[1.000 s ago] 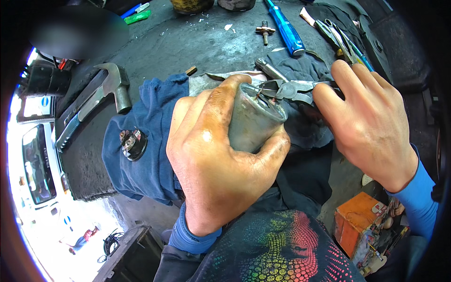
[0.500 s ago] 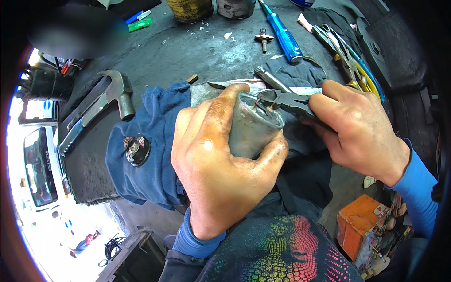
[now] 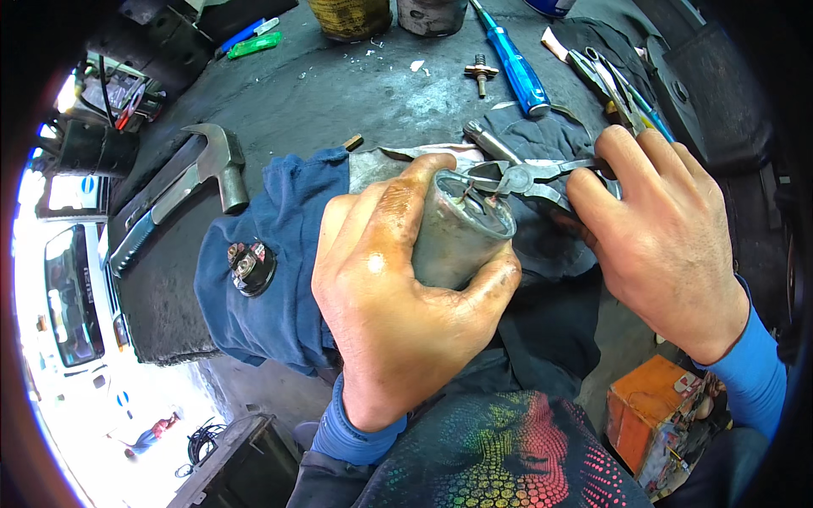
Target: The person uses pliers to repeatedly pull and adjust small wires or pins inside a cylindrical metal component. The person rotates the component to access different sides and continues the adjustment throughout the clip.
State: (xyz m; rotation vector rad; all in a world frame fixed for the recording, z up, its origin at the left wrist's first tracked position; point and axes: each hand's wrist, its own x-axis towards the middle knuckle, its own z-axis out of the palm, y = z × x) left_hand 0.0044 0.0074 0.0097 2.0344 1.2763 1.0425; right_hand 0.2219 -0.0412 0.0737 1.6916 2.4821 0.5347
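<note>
My left hand (image 3: 406, 313) is closed round a grey metal cylinder (image 3: 449, 254), its open top rim tilted up to the right, with small wire ends inside. My right hand (image 3: 656, 237) holds pliers (image 3: 517, 179), whose jaw tips are at the wires in the cylinder's top. Below both lie a blue cloth (image 3: 262, 330) and dark and pale rags. A small black fitting with metal terminals (image 3: 252, 269) sits on the blue cloth. Behind the pliers lies a metal cylindrical tool (image 3: 491, 140).
On the dark bench (image 3: 296, 102) are a hammer (image 3: 229, 182), blue screwdriver (image 3: 521, 76), brass fitting (image 3: 481, 76), green knife (image 3: 254, 46), more pliers (image 3: 605, 80) and containers (image 3: 351, 17) at the back. An orange box (image 3: 644, 398) stands below right. A person (image 3: 152, 432) and white vehicle (image 3: 72, 296) show at left.
Since half a second ago my right fingers have lifted and spread along the pliers, and the handles sit wider apart. My left hand keeps its hold on the cylinder.
</note>
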